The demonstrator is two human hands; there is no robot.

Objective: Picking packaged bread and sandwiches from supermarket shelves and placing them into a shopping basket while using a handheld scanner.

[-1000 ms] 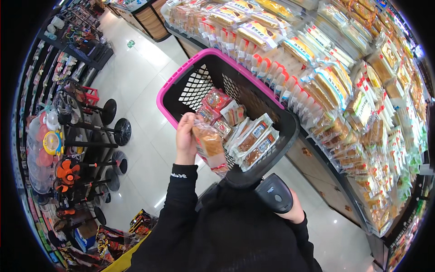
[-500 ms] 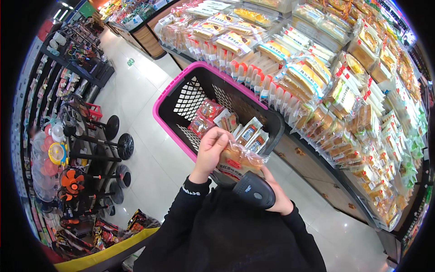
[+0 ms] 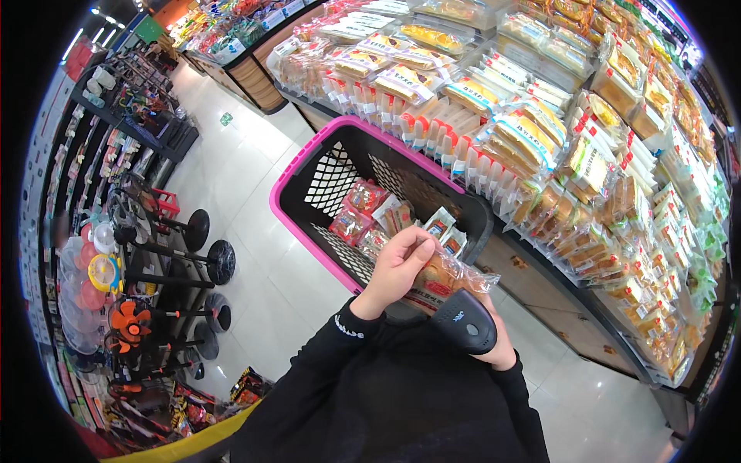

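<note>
My left hand (image 3: 401,266) is closed, pinching the upper left edge of a clear-wrapped bread package (image 3: 441,276) with a red label. My right hand (image 3: 502,339) grips a black handheld barcode scanner (image 3: 465,322). The scanner's rounded head overlaps the lower right of the package, and whether my right fingers also touch the wrapper is hidden. Beyond my hands is a black shopping basket with a pink rim (image 3: 401,151). Inside it lie red-wrapped packages (image 3: 366,197), a clear-wrapped one (image 3: 395,215) and white-and-blue packets (image 3: 441,222), partly covered by my left hand.
A slanted display of packaged breads (image 3: 532,135) runs along the right, close to the basket. To the left, several fans (image 3: 130,322) stand on round black bases over pale floor tiles (image 3: 255,258). A yellow-edged bin (image 3: 185,444) of dark-red bags is at lower left.
Both hands, with the bread package and scanner, have moved to the right. The basket and surroundings sit slightly lower and further right in the picture. Both holds stay the same.
</note>
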